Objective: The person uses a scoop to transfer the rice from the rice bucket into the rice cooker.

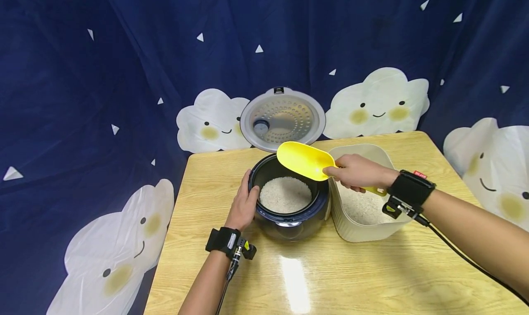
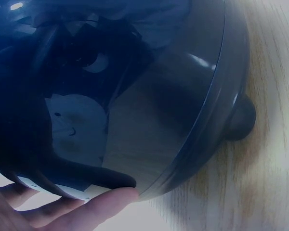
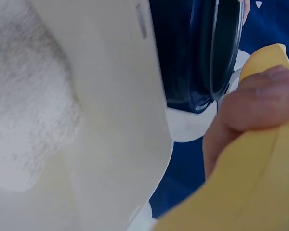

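My right hand (image 1: 357,171) grips a yellow scoop (image 1: 305,160) by its handle, above the left side of the rice bin. The scoop's bowl reaches over the back right rim of a dark blue rice cooker (image 1: 291,231), and no rice shows in it. White rice (image 1: 286,195) lies in the cooker's black inner pot. My left hand (image 1: 243,208) rests against the cooker's left side, thumb near the rim. In the left wrist view its fingers (image 2: 106,207) touch the glossy cooker wall. Beside the cooker stands a cream rice bin (image 1: 363,233), holding more rice (image 3: 29,96).
The cooker's lid (image 1: 283,117) stands raised behind the pot, its perforated inner plate facing forward. Cooker and bin stand side by side on a wooden table (image 1: 351,278). A dark blue curtain (image 1: 231,39) with cloud figures hangs behind the table.
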The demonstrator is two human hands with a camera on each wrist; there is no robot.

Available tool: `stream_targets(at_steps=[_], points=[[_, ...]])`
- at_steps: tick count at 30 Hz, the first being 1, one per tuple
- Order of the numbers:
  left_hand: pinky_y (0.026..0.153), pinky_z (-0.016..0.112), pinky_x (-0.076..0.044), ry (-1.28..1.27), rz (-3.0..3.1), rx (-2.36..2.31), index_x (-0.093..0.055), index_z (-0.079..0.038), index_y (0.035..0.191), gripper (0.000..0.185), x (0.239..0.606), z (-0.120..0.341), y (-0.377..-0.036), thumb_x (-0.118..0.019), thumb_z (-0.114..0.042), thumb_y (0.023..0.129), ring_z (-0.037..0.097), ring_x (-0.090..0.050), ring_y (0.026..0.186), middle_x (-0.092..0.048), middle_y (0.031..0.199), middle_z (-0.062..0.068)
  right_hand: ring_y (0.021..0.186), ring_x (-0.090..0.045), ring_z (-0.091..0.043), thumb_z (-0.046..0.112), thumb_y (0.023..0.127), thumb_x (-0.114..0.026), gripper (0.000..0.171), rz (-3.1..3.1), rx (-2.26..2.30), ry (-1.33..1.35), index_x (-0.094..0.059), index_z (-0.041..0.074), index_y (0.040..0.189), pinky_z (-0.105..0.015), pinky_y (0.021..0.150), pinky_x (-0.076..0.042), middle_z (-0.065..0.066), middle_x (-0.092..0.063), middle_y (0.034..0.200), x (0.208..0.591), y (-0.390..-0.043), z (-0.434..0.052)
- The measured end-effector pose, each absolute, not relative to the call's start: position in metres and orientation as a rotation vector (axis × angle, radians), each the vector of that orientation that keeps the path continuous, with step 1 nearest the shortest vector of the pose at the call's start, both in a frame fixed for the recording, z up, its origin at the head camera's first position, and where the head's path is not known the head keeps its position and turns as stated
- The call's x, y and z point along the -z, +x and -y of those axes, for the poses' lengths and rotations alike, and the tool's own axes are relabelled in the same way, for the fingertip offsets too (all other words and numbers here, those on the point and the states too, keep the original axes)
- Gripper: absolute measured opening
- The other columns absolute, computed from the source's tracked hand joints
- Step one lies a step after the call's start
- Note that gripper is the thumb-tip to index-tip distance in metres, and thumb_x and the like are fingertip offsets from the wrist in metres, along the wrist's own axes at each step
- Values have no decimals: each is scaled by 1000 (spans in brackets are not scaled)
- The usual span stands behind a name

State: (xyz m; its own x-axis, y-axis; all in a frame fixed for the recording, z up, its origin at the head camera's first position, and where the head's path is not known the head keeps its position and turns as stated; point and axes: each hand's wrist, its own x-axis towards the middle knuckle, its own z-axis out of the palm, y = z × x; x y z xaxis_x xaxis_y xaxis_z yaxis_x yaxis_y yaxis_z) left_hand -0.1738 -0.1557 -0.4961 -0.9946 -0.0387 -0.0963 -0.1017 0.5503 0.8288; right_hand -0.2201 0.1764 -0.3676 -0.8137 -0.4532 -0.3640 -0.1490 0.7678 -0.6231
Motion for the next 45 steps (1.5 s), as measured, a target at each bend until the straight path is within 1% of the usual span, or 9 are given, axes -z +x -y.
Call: stream_targets(at_steps=[4,9,12,19,26,30,37,39,45], points=[[130,55,-25,-119,-2706,-1461,-12,-46,164,60,497,156,-174,-38,-44,109,24,-24,161,-22,174,-7,46,-47,-15,42,105,-53,38,-2463,815,-426,-62,8,91,-28,45,-41,3,-49,58,367,-220,-192],[130,56,-26,-106,-2717,-1468,-13,-44,164,61,498,156,-174,-37,-43,109,26,-25,161,-22,174,-5,44,-45,-15,37,105,-53,34,-2469,839,-394,-61,7,92,-27,43,-40,3,-47,59,369,-219,-215],[130,57,-26,-101,-2718,-1473,-13,-43,165,61,497,156,-173,-37,-44,109,27,-25,161,-23,174,-4,43,-44,-15,35,105,-53,33,-2480,837,-374,-60,6,90,-27,42,-40,3,-46,57,370,-218,-228],[130,56,-25,-107,-2726,-1469,-13,-43,165,61,494,156,-174,-37,-43,109,27,-25,161,-23,174,-4,43,-45,-16,40,105,-52,39,-2532,765,-331,-57,8,83,-30,42,-40,4,-46,56,377,-217,-258],[130,57,-25,-112,-2713,-1465,-12,-45,164,61,496,155,-174,-37,-43,109,27,-25,161,-22,174,-5,42,-46,-16,38,105,-50,40,-2553,739,-286,-55,8,78,-30,43,-41,4,-44,53,386,-217,-278],[129,57,-26,-114,-2713,-1464,-12,-47,163,60,496,155,-173,-37,-44,109,27,-25,161,-22,174,-6,41,-45,-16,37,104,-49,41,-2575,658,-275,-54,9,76,-30,43,-40,4,-43,51,390,-216,-285],[129,58,-26,-120,-2721,-1459,-13,-47,163,60,496,156,-174,-38,-44,109,28,-26,161,-23,174,-5,41,-45,-14,37,106,-47,41,-2630,515,-319,-59,6,83,-28,43,-41,2,-45,58,399,-217,-284],[129,57,-26,-124,-2716,-1464,-13,-47,163,60,496,155,-174,-38,-44,109,27,-26,161,-23,174,-6,42,-46,-14,37,106,-47,41,-2660,468,-345,-58,7,81,-28,43,-41,2,-45,59,402,-217,-280],[130,56,-25,-114,-2711,-1490,-13,-46,164,60,496,154,-172,-38,-43,109,26,-26,161,-24,174,-6,52,-44,-15,33,104,-49,42,-2804,256,-433,-55,14,67,-27,51,-32,4,-40,60,411,-219,-268]])
